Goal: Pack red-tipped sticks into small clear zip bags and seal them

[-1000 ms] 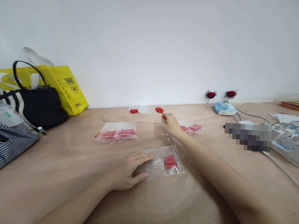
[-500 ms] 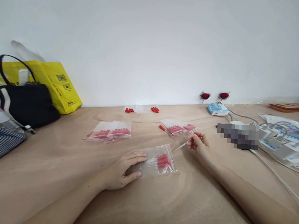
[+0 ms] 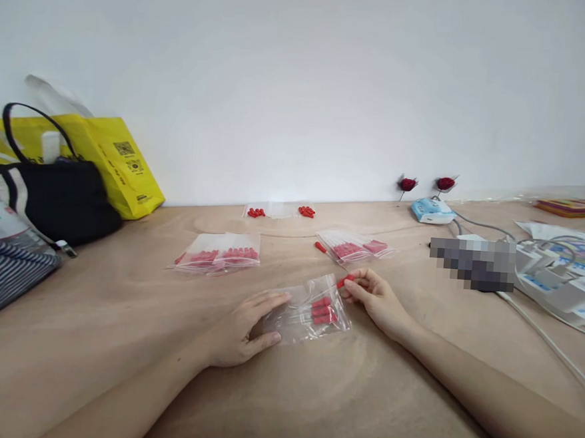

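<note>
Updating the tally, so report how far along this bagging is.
Done: two piles of filled bags. In hand: the left hand pins a clear bag with a few pieces inside; the right hand pinches a red-capped piece at its mouth. Left: one loose piece and two clusters of red caps farther back.

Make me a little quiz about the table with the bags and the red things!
1. True or false: the left hand touches the clear bag.
2. Which hand pinches a red-capped stick beside that bag? A: the left hand. B: the right hand.
3. Fill in: the carrier bag behind the black handbag is coloured ____.
Key: 1 true; 2 B; 3 yellow.
</note>
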`<move>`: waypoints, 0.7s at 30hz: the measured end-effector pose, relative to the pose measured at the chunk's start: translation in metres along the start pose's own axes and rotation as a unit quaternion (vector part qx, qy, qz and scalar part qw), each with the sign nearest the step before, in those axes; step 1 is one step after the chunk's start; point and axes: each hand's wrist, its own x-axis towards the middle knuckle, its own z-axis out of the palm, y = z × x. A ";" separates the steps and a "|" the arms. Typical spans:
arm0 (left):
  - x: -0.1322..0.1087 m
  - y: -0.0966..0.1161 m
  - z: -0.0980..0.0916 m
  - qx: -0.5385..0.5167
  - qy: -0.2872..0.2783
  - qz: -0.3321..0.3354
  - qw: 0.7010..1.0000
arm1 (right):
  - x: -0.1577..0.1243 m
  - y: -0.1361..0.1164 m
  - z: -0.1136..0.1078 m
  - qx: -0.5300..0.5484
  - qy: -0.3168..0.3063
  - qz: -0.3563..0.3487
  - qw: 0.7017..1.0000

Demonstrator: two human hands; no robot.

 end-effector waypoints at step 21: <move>0.000 -0.001 0.000 -0.032 0.012 0.028 0.999 | 0.063 -0.037 0.025 -0.662 -0.038 -0.199 0.722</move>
